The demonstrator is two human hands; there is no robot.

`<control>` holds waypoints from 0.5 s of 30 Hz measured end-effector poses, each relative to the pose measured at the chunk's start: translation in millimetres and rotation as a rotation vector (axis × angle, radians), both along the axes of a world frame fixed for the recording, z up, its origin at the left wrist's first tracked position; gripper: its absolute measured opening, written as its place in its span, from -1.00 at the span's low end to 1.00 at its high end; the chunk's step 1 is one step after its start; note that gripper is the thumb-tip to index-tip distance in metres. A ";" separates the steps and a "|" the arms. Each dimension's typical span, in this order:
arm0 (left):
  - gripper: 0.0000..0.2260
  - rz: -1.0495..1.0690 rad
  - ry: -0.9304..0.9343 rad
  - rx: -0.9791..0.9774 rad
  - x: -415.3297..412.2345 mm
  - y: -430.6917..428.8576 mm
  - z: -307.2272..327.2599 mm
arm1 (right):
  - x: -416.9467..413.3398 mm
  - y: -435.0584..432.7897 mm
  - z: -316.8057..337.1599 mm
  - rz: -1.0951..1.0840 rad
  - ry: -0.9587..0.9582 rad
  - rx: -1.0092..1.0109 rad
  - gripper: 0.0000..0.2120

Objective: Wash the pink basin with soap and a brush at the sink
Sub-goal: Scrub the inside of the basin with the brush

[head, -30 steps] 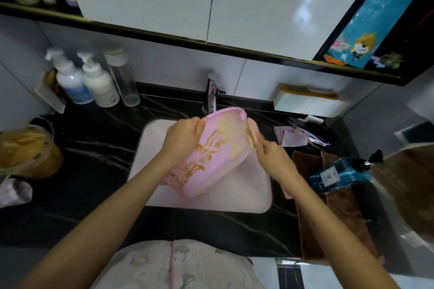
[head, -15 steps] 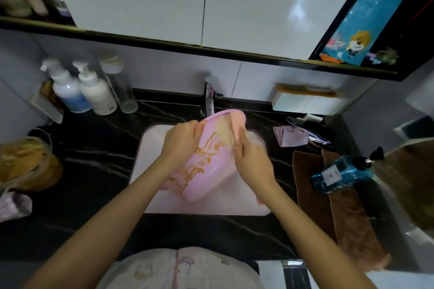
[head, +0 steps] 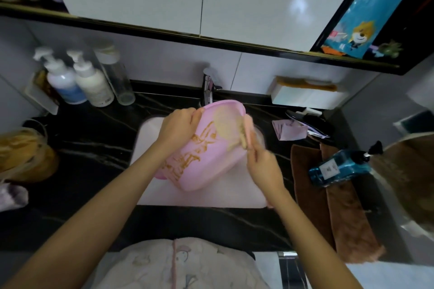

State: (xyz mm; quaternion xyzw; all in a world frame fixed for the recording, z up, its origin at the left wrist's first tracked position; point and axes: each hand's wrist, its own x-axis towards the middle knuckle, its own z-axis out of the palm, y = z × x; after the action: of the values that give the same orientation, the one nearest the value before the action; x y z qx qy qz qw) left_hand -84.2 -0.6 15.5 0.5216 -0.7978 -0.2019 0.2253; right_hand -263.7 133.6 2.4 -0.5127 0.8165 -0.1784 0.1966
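The pink basin [head: 206, 159] is tilted on its side over the white sink [head: 234, 195], just below the tap [head: 207, 91]. Brown smears streak its outer wall and a pale film covers its inside. My left hand [head: 179, 129] grips the basin's upper left rim. My right hand [head: 263, 166] holds a pink brush [head: 247, 128] against the basin's right rim, bristles toward the basin. The brush's handle end shows below my wrist.
Black marble counter [head: 94, 148] surrounds the sink. Three bottles [head: 89, 84] stand at the back left. A blue pump bottle [head: 338, 168] lies on brown towels [head: 328, 206] to the right. A pink cloth [head: 290, 129] and a white box [head: 305, 96] sit back right.
My right hand swept the brush left across the basin, then back to the right rim. My left hand kept its grip on the rim.
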 end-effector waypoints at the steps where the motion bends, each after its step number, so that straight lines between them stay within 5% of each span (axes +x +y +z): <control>1: -0.61 -0.003 -0.002 -0.008 -1.5 0.7 -0.7 | -10.3 -10.5 0.7 -0.089 -0.055 0.027 -0.50; 3: -0.61 0.004 -0.006 -0.011 -2.0 0.4 -0.7 | 0.0 -16.8 5.8 -0.165 -0.122 -0.010 -0.51; 7: -0.59 0.023 0.002 0.000 3.8 -5.3 -0.3 | 50.1 12.9 0.5 0.076 -0.065 -0.122 -0.45; 12: -0.61 0.016 -0.015 -0.004 -2.5 -5.5 3.5 | 24.6 -5.7 -20.0 -0.327 -0.264 -0.164 -0.51; 15: -0.61 0.033 -0.024 -0.005 -1.0 -10.2 1.7 | 53.5 2.0 -9.1 -0.193 -0.235 -0.205 -0.51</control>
State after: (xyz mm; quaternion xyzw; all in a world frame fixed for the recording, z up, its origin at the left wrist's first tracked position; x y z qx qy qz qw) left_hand -85.2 -10.9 17.2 0.5365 -0.7922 -0.1897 0.2204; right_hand -210.2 135.6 -6.7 -0.4247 0.8110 -0.3374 0.2194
